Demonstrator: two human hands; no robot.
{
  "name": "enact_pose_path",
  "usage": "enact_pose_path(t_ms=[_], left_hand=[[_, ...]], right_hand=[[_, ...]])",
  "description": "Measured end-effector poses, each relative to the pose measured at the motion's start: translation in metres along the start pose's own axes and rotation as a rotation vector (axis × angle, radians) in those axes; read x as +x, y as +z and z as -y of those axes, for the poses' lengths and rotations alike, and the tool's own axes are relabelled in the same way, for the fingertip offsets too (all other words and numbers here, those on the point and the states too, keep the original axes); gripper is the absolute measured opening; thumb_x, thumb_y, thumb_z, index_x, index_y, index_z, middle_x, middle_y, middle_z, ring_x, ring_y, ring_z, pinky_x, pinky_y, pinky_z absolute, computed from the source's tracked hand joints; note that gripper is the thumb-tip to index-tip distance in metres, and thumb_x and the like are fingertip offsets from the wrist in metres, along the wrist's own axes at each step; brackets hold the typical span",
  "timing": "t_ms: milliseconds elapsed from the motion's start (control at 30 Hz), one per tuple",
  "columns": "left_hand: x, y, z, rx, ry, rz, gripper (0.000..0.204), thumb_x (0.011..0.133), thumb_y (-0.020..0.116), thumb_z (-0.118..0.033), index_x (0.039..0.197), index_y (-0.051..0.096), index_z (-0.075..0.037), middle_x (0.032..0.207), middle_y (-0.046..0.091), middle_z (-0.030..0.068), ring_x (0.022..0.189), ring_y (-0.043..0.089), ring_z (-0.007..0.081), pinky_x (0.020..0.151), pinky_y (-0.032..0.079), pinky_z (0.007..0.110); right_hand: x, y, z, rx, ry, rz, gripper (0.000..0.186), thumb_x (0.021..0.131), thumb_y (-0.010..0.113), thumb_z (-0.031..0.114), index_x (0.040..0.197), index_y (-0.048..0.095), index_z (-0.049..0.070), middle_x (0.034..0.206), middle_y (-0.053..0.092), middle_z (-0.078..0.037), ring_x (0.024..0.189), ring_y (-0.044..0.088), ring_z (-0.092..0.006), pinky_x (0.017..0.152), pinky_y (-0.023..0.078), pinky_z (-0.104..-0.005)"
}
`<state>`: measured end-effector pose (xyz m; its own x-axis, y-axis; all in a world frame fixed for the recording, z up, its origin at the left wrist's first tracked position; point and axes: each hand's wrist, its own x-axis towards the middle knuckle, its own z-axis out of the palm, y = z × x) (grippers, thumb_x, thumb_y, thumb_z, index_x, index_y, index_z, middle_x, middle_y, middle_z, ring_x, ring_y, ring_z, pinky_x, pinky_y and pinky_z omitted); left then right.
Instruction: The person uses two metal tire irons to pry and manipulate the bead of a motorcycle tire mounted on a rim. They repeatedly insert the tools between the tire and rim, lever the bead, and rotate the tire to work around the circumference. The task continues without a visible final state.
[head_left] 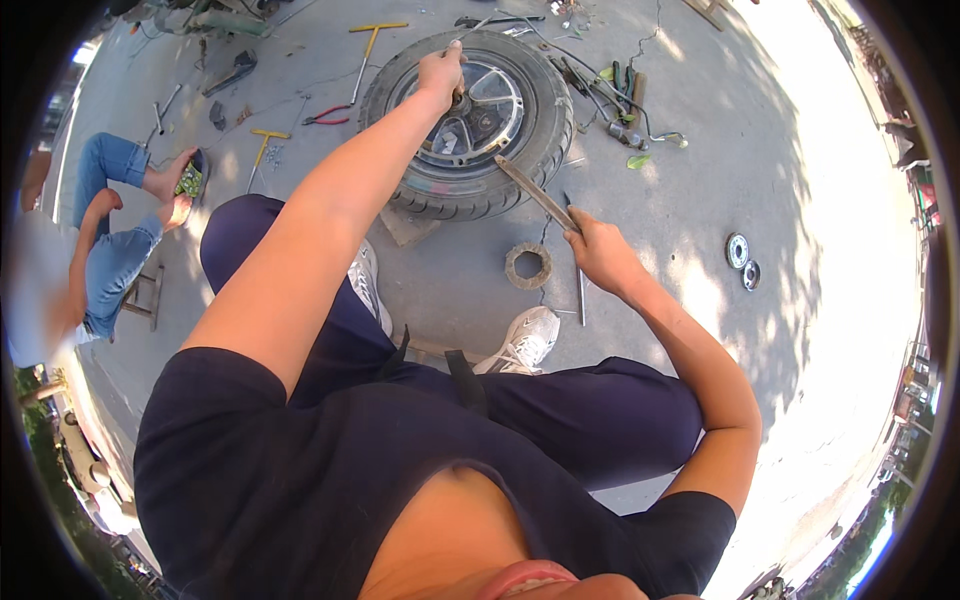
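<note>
A wheel with a black tyre (545, 150) and a dark spoked rim lies flat on the ground in front of me. My left hand (443, 75) is closed over the wheel's far side, round a thin metal bar (476, 29) that sticks out past the fingers. The rest of that bar is hidden by the hand. In my closed right hand (605, 255) is a flat, worn metal tyre lever (535, 192). Its far tip reaches the tyre's near right sidewall, close to the rim edge. Between my shoes and the wheel lies a dull ring-shaped part (528, 266).
Red-handled pliers (327, 116) and two yellow T-handle wrenches (376, 45) lie left of the wheel. Several hand tools and a hammer (624, 132) lie at its right. Two round metal parts (742, 262) rest farther right. At the left sits a person in jeans (120, 270).
</note>
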<state>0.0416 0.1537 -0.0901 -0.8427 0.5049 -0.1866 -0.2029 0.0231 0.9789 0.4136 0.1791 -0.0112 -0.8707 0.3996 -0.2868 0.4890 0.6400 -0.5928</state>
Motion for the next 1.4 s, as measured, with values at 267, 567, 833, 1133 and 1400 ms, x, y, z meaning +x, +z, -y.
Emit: enact_pose_path(t_ms=[267, 567, 833, 1133, 1400], left_hand=[[-0.017, -0.057, -0.022, -0.031, -0.117, 0.078, 0.043, 0.093, 0.059, -0.045, 0.101, 0.061, -0.002, 0.068, 0.06, 0.0064, 0.053, 0.056, 0.0154, 0.047, 0.04, 0.027], [-0.14, -0.12, 0.077, -0.159, -0.193, -0.495, 0.036, 0.098, 0.048, -0.031, 0.079, 0.057, -0.001, 0.056, 0.055, 0.0085, 0.04, 0.055, 0.0206, 0.039, 0.043, 0.034], [-0.178, -0.13, 0.066, -0.421, -0.481, 0.017, 0.038, 0.098, 0.051, -0.042, 0.089, 0.052, -0.005, 0.076, 0.058, 0.0074, 0.063, 0.059, 0.0223, 0.059, 0.052, 0.037], [-0.086, -0.191, 0.022, -0.018, -0.387, -0.04, 0.031, 0.101, 0.044, -0.034, 0.087, 0.048, -0.008, 0.064, 0.047, 0.0036, 0.048, 0.043, 0.0162, 0.045, 0.038, 0.033], [-0.005, -0.238, -0.043, 1.162, -0.312, 0.535, 0.038, 0.098, 0.049, -0.036, 0.079, 0.056, -0.004, 0.06, 0.048, 0.006, 0.045, 0.045, 0.0175, 0.042, 0.037, 0.037]], right_hand=[[-0.017, -0.017, 0.058, 0.075, 0.147, 0.155, 0.031, 0.093, 0.052, 0.02, 0.109, 0.061, -0.005, 0.087, 0.064, -0.025, 0.087, 0.063, -0.0407, 0.077, 0.047, -0.0439], [0.025, 0.146, 0.115, 0.379, 0.048, -0.2, 0.03, 0.094, 0.054, 0.02, 0.111, 0.058, -0.005, 0.082, 0.064, -0.021, 0.075, 0.064, -0.0309, 0.071, 0.048, -0.0394], [0.073, 0.194, 0.153, 0.198, 0.01, -0.247, 0.031, 0.096, 0.05, 0.025, 0.113, 0.056, -0.001, 0.092, 0.064, -0.027, 0.086, 0.061, -0.0449, 0.078, 0.047, -0.0495], [0.11, 0.131, 0.047, 0.184, 0.26, -0.746, 0.039, 0.094, 0.052, 0.023, 0.121, 0.053, -0.006, 0.117, 0.054, -0.025, 0.105, 0.055, -0.042, 0.091, 0.044, -0.0455], [0.139, 0.122, 0.006, 0.159, 0.526, -0.755, 0.08, 0.09, 0.058, 0.046, 0.142, 0.028, -0.007, 0.131, 0.041, -0.036, 0.118, 0.046, -0.0502, 0.1, 0.04, -0.0506]])
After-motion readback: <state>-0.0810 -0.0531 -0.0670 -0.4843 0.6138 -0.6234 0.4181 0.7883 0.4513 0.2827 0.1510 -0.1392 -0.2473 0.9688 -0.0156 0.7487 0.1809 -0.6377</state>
